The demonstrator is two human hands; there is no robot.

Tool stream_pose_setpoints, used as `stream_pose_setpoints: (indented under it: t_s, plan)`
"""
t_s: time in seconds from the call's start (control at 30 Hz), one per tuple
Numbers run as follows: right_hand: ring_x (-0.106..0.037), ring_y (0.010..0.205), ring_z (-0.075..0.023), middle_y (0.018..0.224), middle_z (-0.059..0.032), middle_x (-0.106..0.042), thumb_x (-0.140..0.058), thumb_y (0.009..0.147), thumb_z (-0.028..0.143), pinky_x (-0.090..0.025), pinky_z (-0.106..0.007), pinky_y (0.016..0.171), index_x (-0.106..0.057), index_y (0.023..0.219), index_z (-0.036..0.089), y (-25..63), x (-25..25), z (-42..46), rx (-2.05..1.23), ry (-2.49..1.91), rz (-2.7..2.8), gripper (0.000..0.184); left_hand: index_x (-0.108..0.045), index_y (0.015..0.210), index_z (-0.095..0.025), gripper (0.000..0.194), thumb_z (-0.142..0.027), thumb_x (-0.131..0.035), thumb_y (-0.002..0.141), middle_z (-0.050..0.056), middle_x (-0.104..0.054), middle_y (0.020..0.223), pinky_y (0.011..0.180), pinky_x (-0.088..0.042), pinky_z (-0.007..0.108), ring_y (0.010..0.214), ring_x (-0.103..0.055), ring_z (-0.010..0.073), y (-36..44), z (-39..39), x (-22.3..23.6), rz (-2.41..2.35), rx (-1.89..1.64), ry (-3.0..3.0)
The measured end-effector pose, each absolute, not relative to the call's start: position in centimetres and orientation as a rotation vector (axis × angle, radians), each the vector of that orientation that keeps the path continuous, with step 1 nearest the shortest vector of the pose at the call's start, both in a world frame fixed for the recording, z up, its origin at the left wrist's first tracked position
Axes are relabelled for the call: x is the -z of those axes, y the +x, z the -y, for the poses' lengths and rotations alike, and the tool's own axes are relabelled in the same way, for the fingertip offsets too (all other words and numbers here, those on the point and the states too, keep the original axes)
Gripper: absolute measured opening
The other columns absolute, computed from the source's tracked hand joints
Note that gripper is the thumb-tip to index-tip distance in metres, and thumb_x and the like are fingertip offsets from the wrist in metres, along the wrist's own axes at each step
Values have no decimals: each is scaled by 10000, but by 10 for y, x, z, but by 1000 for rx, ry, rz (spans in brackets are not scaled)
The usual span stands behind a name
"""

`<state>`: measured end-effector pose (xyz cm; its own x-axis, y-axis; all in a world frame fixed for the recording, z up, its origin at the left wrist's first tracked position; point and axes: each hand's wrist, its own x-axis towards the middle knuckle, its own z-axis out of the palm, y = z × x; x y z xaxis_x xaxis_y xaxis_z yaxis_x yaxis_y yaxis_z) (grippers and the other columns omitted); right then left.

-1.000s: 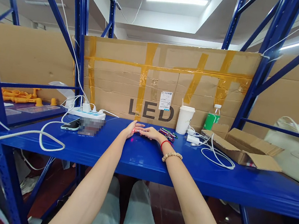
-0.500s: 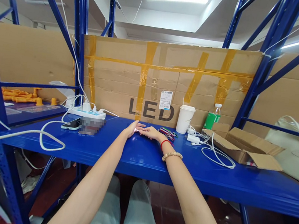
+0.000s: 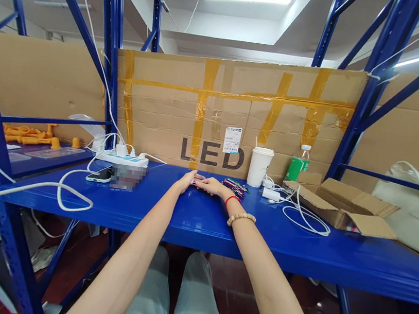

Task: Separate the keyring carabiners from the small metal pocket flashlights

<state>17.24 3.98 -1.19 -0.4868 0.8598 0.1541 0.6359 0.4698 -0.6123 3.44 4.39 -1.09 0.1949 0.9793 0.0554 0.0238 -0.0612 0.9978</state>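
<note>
My left hand (image 3: 186, 180) and my right hand (image 3: 210, 185) meet fingertip to fingertip just over the blue shelf tabletop (image 3: 201, 213). Both have their fingers pinched together around a tiny pale, shiny thing that is too small to name and mostly covered by the fingers. Close beyond my right wrist lies a pile of small shiny metallic pieces (image 3: 237, 188) in red, purple, green and black. A red cord and a beaded bracelet circle my right wrist.
At the left are a power strip (image 3: 123, 157), a phone (image 3: 99, 174) and a looping white cable (image 3: 69, 208). To the right stand a white cup (image 3: 259, 168), a green-labelled bottle (image 3: 298, 164), coiled white cables (image 3: 307, 224) and an open cardboard box (image 3: 338, 201). A cardboard sheet (image 3: 161, 114) closes off the back.
The fingers of my left hand have shifted slightly to the right and curled closer around the small pale thing. My right hand has hardly moved, and everything else stays in place.
</note>
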Motion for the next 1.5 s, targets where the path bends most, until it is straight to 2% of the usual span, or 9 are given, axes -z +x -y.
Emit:
stream_pose_setpoints:
  t_s: [0.53, 0.97, 1.3, 1.5]
  plan:
    - [-373, 448, -45, 570, 28, -453, -491, 727, 568, -332, -176, 405, -661, 813, 138, 173, 17, -50, -702, -1195, 2301, 470, -662, 820, -63, 449, -252, -260, 884, 87, -680, 680, 510, -422, 231, 516, -559, 138, 36, -49, 15, -1044, -1116, 1360]
    - [-365, 429, -43, 571, 26, -457, -441, 783, 520, -326, -179, 406, -650, 801, 136, 173, 15, -48, -671, -1194, 2310, 438, -673, 842, -83, 448, -252, -261, 883, 80, -692, 723, 573, -445, 229, 547, -582, 136, 36, -49, 14, -1093, -1109, 1393]
    - [-350, 439, -46, 562, 30, -452, -458, 760, 540, -303, -183, 405, -664, 817, 143, 173, 13, -45, -697, -1220, 2304, 450, -661, 741, -91, 431, -236, -277, 876, 72, -674, 651, 497, -415, 211, 529, -568, 132, 36, -49, 14, -1057, -1125, 1369]
    - [-345, 431, -45, 559, 28, -448, -438, 764, 559, -294, -181, 392, -658, 801, 137, 172, 12, -40, -730, -1221, 2264, 478, -668, 779, -94, 434, -243, -272, 877, 74, -684, 690, 522, -422, 209, 543, -576, 131, 35, -52, 16, -1049, -1118, 1393]
